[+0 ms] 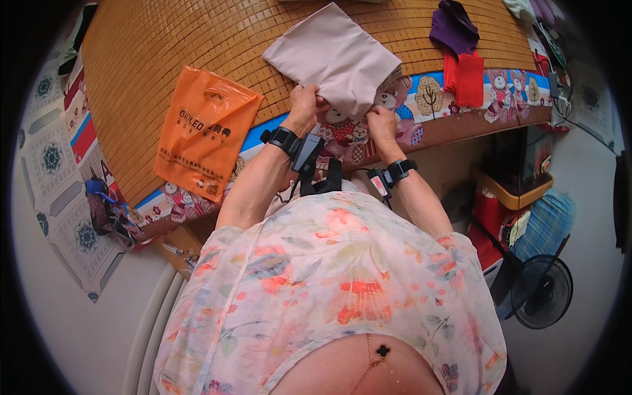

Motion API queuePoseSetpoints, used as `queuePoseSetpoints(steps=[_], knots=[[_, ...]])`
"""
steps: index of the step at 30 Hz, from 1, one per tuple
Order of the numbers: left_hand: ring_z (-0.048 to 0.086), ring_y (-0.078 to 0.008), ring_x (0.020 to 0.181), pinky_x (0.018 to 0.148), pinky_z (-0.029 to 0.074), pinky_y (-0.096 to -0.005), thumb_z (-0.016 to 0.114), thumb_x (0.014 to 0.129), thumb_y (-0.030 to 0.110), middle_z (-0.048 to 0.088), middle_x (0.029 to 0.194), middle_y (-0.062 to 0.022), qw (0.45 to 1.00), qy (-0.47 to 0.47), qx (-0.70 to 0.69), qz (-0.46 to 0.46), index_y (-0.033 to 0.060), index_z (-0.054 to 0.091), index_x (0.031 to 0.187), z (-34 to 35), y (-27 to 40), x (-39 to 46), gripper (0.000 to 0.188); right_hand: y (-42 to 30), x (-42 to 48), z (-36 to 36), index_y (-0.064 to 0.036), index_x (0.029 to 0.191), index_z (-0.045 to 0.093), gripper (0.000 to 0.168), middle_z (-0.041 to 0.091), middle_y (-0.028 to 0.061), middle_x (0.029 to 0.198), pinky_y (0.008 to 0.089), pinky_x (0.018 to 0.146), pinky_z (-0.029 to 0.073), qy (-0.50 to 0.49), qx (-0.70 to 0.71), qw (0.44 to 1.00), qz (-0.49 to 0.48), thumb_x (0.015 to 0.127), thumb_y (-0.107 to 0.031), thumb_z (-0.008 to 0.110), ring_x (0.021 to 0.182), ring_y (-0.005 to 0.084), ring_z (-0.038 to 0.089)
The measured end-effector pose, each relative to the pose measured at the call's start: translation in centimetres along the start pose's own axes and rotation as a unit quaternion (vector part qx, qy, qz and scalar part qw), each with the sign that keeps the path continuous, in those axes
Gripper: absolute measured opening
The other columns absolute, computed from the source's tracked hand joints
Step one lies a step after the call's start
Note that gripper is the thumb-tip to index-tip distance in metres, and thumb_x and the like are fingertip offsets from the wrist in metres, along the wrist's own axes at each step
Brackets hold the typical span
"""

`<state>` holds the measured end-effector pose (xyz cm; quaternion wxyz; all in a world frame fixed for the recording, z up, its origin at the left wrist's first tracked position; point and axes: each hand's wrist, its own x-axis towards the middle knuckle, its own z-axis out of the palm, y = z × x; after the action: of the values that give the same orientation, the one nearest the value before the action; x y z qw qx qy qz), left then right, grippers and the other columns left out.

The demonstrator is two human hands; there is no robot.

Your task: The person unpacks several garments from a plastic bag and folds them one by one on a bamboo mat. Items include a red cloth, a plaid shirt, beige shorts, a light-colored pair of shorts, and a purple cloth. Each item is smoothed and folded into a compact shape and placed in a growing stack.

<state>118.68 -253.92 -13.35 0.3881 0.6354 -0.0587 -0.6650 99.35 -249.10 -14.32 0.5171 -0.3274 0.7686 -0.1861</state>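
A pale pink folded cloth [335,54] lies on the bamboo mat [143,44], its near end reaching over the bear-print border. My left hand [305,106] pinches the cloth's near left edge between thumb and fingers. At the near right corner, my right hand [381,124] grips the fabric with curled fingers. The cloth is wrinkled between the two hands, and its underside is mostly hidden. To the left of my left hand, an orange plastic bag [207,133] with printed writing lies flat across the mat and the border.
A dark purple cloth [453,29] and a folded red cloth [464,79] lie at the right. Cables [560,89] run past the right edge. On the floor stands a black fan [542,291]. A dark patterned bag [106,212] hangs at the left corner.
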Motion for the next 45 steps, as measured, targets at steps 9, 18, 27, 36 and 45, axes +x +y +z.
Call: queuePoseSetpoints(steps=[9,18,27,36,45], knots=[[0.052,-0.0189,0.058,0.058,0.054,-0.041,0.049,0.084,0.01,0.048,0.068,-0.0053,0.997,-0.059,-0.011,-0.052,0.0044,0.044,0.09,-3.0,-0.7,1.4,0.01,0.6,-4.5,5.0,-0.002,0.085,0.063,0.019,0.063,0.0038,0.075,0.0261,0.053,0.046,-0.031,0.145,0.986,-0.069,0.078,-0.02,0.062,0.057,0.0116,0.058],[0.051,-0.0182,0.089,0.076,0.04,-0.0363,0.058,0.083,0.036,0.055,0.098,-0.0058,0.991,-0.018,0.13,-0.036,0.0072,0.049,0.108,-10.0,-1.5,3.6,0.039,2.2,-5.2,2.4,-0.004,0.104,0.056,0.026,0.06,0.0025,0.074,0.0198,0.053,0.045,-0.051,0.086,0.994,-0.04,0.079,-0.012,0.061,0.062,0.0089,0.059],[0.061,-0.0253,0.077,0.064,0.052,-0.0357,0.059,0.084,0.022,0.06,0.093,-0.0118,0.952,-0.197,0.115,-0.206,0.0005,0.053,0.105,-7.9,-6.8,1.6,0.031,-0.9,0.4,3.9,-0.003,0.115,0.052,0.045,0.062,0.0123,0.094,0.028,0.065,0.049,-0.072,-0.075,0.984,-0.144,0.074,-0.017,0.066,0.08,0.0167,0.059],[0.056,-0.0211,0.064,0.067,0.05,-0.0392,0.059,0.079,0.015,0.052,0.075,-0.0053,0.92,-0.088,0.338,-0.179,0.005,0.052,0.093,-16.1,-0.3,0.4,0.018,-3.3,7.5,-15.5,0.002,0.103,0.055,0.028,0.059,0.0062,0.081,0.0218,0.049,0.044,0.101,0.157,0.98,-0.074,0.076,-0.003,0.059,0.062,0.0094,0.055],[0.055,-0.0174,0.072,0.062,0.049,-0.0346,0.056,0.079,0.012,0.055,0.082,-0.0045,0.956,0.147,0.253,0.0,0.007,0.051,0.097,-18.9,-2.4,-3.0,0.019,-6.9,22.2,-25.4,-0.005,0.106,0.059,0.044,0.063,0.0133,0.1,0.0347,0.082,0.046,0.306,-0.173,0.928,-0.121,0.067,-0.022,0.069,0.095,0.0259,0.06]])
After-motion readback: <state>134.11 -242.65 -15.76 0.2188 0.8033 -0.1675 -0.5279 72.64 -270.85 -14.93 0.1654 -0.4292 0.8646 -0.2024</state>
